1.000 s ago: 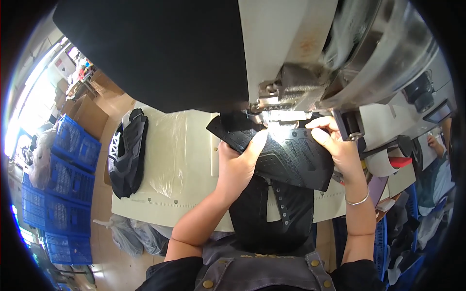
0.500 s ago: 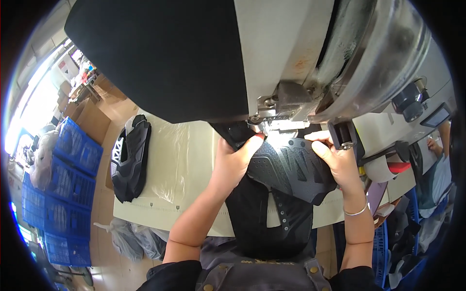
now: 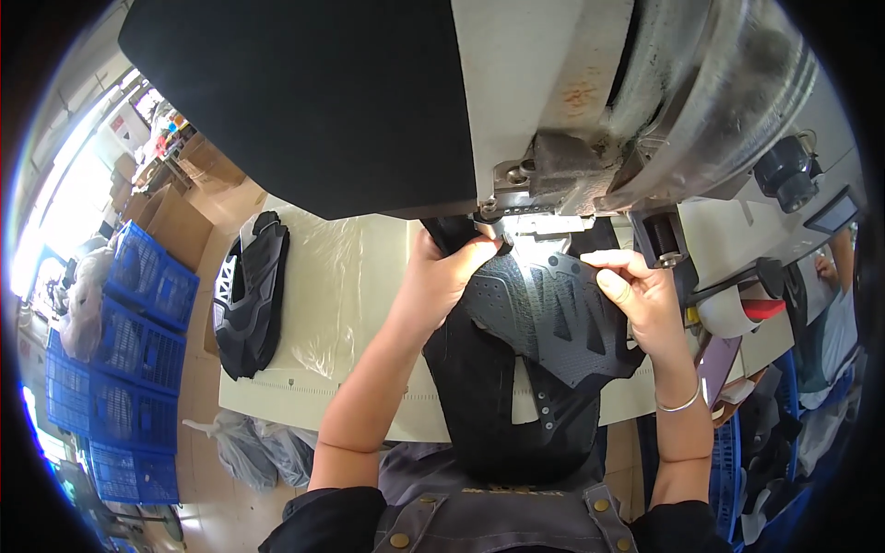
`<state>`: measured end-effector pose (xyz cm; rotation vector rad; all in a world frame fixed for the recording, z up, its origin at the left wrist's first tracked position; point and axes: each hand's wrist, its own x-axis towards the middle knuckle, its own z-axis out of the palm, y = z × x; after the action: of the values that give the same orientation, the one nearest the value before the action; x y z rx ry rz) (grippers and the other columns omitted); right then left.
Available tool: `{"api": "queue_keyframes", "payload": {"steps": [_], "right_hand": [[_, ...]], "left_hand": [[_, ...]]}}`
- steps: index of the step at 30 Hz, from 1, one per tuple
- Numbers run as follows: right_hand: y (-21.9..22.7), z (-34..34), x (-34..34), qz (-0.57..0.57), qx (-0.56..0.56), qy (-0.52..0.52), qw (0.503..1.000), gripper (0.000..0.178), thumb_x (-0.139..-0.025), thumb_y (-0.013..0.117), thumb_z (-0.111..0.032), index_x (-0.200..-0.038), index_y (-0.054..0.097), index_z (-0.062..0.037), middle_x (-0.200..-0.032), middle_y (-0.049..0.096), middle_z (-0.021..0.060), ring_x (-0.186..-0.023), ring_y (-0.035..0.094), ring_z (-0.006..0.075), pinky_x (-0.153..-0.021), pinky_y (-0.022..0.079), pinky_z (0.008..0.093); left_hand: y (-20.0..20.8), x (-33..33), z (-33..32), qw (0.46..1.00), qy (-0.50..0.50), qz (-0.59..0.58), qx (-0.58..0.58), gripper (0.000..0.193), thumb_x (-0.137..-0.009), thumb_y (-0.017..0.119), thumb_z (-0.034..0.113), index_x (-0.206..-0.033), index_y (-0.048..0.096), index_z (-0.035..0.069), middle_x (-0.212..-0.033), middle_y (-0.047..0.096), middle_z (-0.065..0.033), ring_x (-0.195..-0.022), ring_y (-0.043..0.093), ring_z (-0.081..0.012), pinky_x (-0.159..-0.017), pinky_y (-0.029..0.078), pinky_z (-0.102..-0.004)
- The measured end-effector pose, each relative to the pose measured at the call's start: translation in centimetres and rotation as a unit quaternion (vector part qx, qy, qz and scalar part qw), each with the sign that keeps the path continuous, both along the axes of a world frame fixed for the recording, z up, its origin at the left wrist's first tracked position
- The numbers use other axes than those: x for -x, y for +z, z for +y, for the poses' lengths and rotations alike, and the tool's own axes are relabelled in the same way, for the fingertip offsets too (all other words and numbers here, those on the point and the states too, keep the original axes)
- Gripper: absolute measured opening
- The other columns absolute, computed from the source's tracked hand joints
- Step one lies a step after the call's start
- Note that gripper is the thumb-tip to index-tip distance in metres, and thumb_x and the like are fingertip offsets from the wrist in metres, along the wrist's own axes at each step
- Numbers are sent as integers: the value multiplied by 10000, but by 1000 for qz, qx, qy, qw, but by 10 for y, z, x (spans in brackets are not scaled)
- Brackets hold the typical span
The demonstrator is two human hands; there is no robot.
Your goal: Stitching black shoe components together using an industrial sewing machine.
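Observation:
A black shoe upper with raised ribs and lace holes lies on the cream table, its far edge lit under the head of a sewing machine. My left hand pinches the upper's left edge right beside the machine's foot. My right hand grips the upper's right side with fingers curled over it. The lower part of the upper hangs toward my lap.
A pile of black shoe uppers lies on clear plastic at the table's left end. Blue crates and cardboard boxes stand on the floor to the left. A tape roll and machine controls sit at the right.
My head has moved closer to the machine, which fills more of the view. Both hands have pushed the upper farther under the machine head.

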<state>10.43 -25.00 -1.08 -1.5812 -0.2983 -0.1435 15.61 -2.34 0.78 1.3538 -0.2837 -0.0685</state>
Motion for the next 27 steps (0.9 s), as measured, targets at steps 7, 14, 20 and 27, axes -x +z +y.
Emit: {"api": "queue_keyframes", "payload": {"steps": [7, 14, 20, 27], "right_hand": [[12, 13, 19, 16, 58, -22, 998, 151, -825, 563, -58, -960, 601, -4, -633, 506, -52, -505, 401, -9, -430, 316, 144], [12, 23, 35, 36, 51, 3, 998, 219, -827, 558, -61, -1041, 596, -32, -673, 531, -23, -529, 448, 16, -459, 376, 152], [-15, -12, -17, -245, 305, -312, 866, 442, -748, 646, -137, -1141, 484, -17, -1067, 538, 119, -1006, 505, 227, -890, 371, 330], [-28, -43, -70, 78, 88, 73, 990, 570, -755, 639, -111, -1226, 340, 5, -1017, 531, 92, -1004, 504, 183, -914, 372, 335]], "left_hand": [[-3, -1, 6, 996, 33, 49, 69, 191, -767, 592, 20, -953, 552, 6, -901, 579, -32, -801, 539, -103, -746, 425, -253], [-17, 72, -18, 978, 50, 162, 123, 248, -812, 625, 218, -881, 574, -15, -817, 591, -33, -684, 541, -81, -609, 462, -236], [-32, 78, -26, 988, 31, 113, 101, 215, -857, 571, 162, -735, 589, -13, -705, 568, 29, -597, 453, -26, -524, 392, -210], [-30, 78, -27, 985, 20, 105, 138, 180, -856, 563, 126, -767, 598, -27, -750, 599, 5, -630, 502, -40, -557, 432, -216]]}}
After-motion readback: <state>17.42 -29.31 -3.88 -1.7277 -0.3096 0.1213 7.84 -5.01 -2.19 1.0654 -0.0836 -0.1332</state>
